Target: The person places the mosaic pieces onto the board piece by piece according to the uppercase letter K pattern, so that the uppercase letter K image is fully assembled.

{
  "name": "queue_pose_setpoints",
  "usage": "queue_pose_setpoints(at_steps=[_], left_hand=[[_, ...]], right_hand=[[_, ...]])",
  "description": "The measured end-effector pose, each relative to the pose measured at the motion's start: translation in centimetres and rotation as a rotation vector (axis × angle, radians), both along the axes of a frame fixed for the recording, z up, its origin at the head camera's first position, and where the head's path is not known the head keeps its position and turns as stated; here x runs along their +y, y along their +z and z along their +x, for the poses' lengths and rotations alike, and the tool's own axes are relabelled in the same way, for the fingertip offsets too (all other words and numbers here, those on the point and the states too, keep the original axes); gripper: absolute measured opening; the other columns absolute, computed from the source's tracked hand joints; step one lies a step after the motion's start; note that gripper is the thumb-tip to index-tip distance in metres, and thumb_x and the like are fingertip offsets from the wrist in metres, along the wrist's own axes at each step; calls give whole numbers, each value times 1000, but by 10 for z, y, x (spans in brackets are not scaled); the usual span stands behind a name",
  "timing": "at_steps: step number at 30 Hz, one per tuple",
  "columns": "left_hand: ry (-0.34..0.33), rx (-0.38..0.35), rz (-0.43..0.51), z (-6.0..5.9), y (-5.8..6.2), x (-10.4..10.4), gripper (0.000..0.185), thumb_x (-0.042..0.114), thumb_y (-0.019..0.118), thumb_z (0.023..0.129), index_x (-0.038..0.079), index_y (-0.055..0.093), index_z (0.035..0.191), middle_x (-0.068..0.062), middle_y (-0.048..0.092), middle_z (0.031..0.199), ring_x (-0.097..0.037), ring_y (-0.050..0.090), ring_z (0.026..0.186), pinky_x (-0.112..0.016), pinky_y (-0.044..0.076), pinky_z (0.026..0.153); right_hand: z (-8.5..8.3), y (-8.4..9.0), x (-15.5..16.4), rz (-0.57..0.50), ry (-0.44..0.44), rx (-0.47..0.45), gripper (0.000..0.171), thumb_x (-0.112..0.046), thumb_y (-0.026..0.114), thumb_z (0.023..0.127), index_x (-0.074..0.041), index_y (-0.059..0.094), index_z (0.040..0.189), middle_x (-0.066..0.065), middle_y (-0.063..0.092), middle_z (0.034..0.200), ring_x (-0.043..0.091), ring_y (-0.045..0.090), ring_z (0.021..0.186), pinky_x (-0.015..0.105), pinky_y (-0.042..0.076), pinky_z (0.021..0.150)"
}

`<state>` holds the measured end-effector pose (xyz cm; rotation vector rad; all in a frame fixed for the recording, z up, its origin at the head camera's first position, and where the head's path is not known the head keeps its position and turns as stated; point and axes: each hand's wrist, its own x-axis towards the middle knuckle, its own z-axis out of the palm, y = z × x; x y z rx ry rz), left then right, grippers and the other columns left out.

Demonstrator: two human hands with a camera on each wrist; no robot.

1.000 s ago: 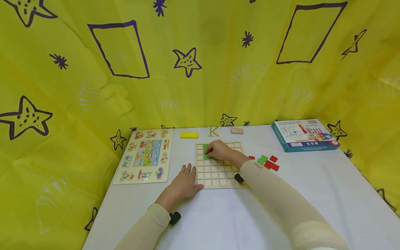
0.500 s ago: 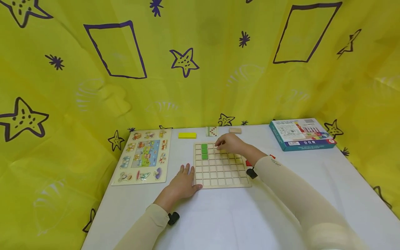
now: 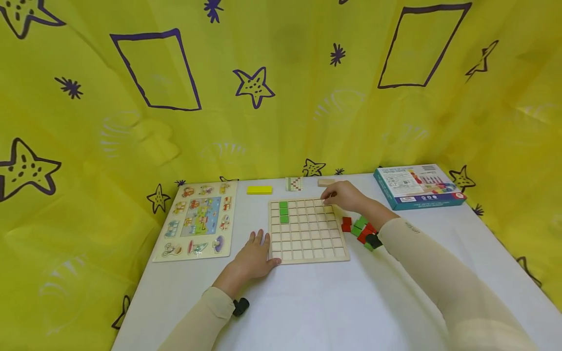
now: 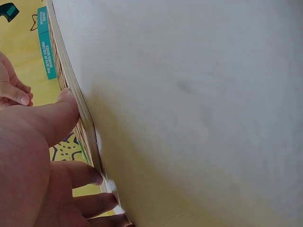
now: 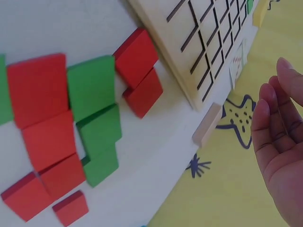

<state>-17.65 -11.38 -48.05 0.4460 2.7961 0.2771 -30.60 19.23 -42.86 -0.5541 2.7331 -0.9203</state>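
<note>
A wooden grid board (image 3: 307, 240) lies on the white table, with a short column of green square tiles (image 3: 284, 212) in its upper left cells. My left hand (image 3: 252, 257) rests at the board's lower left edge, thumb by the front corner; the left wrist view has its thumb and fingers (image 4: 90, 176) along the edge. Above the board's far right corner is my right hand (image 3: 347, 196), fingers loosely bent. In the right wrist view its thumb and fingertips stand apart with nothing between them. Loose red tiles (image 5: 46, 137) and green tiles (image 5: 97, 130) lie right of the board.
Left of the board lies a picture puzzle (image 3: 193, 222). Along the back are a yellow block (image 3: 259, 190), a small pattern card (image 3: 294, 184) and a plain wooden block (image 3: 325, 183). A box (image 3: 419, 185) lies at the back right, before a yellow curtain (image 3: 281, 136).
My right hand has left the green tiles and moved right across the board to its far right corner, bringing the loose tiles into view. The left hand stays at the board's edge.
</note>
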Motion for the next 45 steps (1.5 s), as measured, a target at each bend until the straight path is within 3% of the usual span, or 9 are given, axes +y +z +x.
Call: queue_pose_setpoints(at_steps=[18, 30, 45], left_hand=[[-21, 8, 3, 0, 1, -2, 84, 51, 59, 98, -6, 32, 154, -29, 23, 160, -49, 20, 147, -52, 27, 118], [-28, 9, 13, 0, 2, -1, 83, 50, 59, 98, -7, 33, 153, -30, 23, 160, -49, 20, 147, -52, 26, 118], [-31, 15, 30, 2, 6, 0, 83, 48, 60, 98, -9, 33, 152, -31, 24, 159, -51, 21, 146, -52, 27, 117]], right_hand=[[11, -7, 61, 1, -118, -49, 22, -11, 68, 97, 1, 73, 115, 12, 71, 111, 28, 59, 98, 42, 52, 87], [22, -8, 80, 30, -145, -141, 26, -11, 68, 97, 0, 71, 120, 12, 70, 110, 28, 57, 94, 35, 51, 81], [29, -25, 100, 61, -148, -157, 25, -8, 69, 94, 1, 71, 118, 14, 69, 108, 28, 57, 91, 31, 52, 74]])
